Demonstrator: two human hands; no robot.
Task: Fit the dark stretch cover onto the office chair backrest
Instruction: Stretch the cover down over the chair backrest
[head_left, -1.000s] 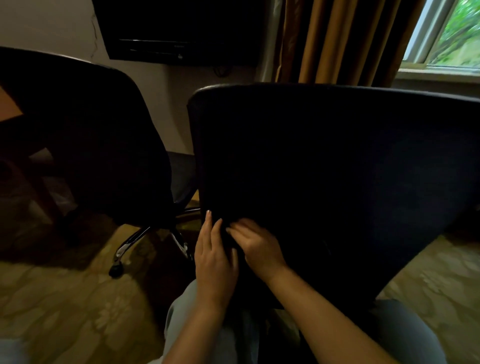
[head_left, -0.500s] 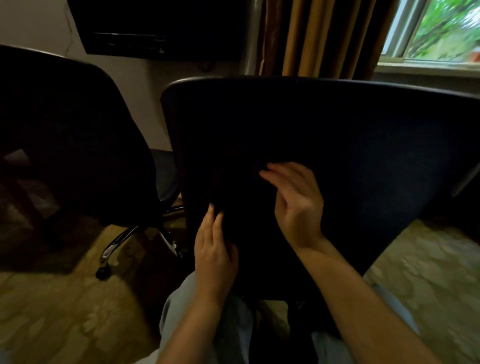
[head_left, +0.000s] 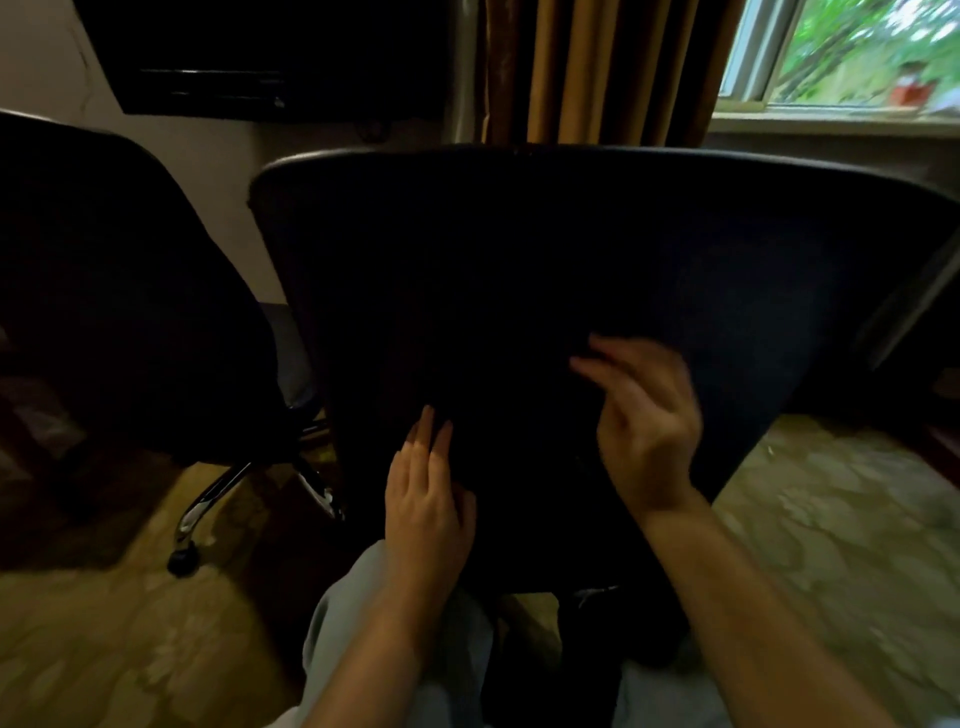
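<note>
On the rear face of the office chair backrest (head_left: 395, 158), the dark stretch cover (head_left: 675, 270) seems drawn down from the top edge. The job now looks like smoothing: anchor with the left grip (head_left: 428, 499), laid flat with straight fingers on the fabric, and sweep the right grip (head_left: 644, 421) outward and down to chase slack towards the hem. The right grip is blurred, loosely bent and holding nothing visible. The cover lies directly beneath both, its bottom hem lost in the dark.
</note>
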